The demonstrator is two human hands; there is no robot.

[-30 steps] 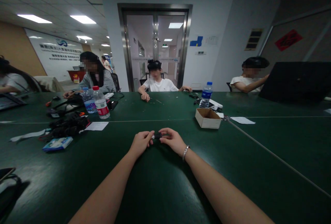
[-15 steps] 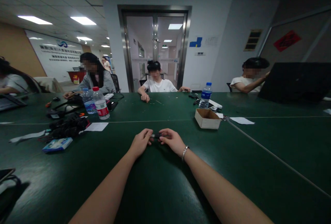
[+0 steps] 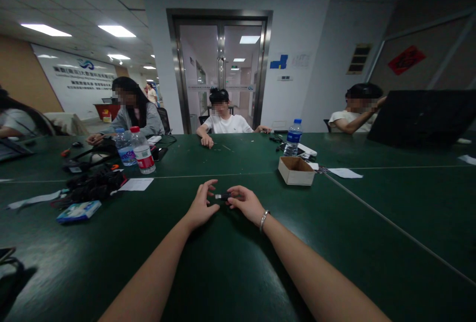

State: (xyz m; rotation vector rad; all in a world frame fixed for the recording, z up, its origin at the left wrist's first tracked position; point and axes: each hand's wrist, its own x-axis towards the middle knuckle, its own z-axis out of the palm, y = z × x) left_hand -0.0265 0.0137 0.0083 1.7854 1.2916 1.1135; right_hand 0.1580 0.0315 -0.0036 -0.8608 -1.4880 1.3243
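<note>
A small black stick with a silver metal end, like a USB flash drive (image 3: pixel 222 196), is held just above the green table (image 3: pixel 230 272). My right hand (image 3: pixel 248 204), with a silver bracelet at the wrist, pinches its black end between thumb and fingers. The metal end points left, toward my left hand (image 3: pixel 203 206). That hand is open, thumb and fingers spread around the metal tip without visibly gripping it.
An open cardboard box (image 3: pixel 296 171) sits to the right, with a blue-capped bottle (image 3: pixel 293 137) behind it. At left are two more bottles, tangled black gear (image 3: pixel 92 185) and a blue-white packet (image 3: pixel 79 212). Several people sit around the table.
My left hand has let go of the stick's metal end and opened its fingers. My right hand keeps its pinch. The view has shifted slightly.
</note>
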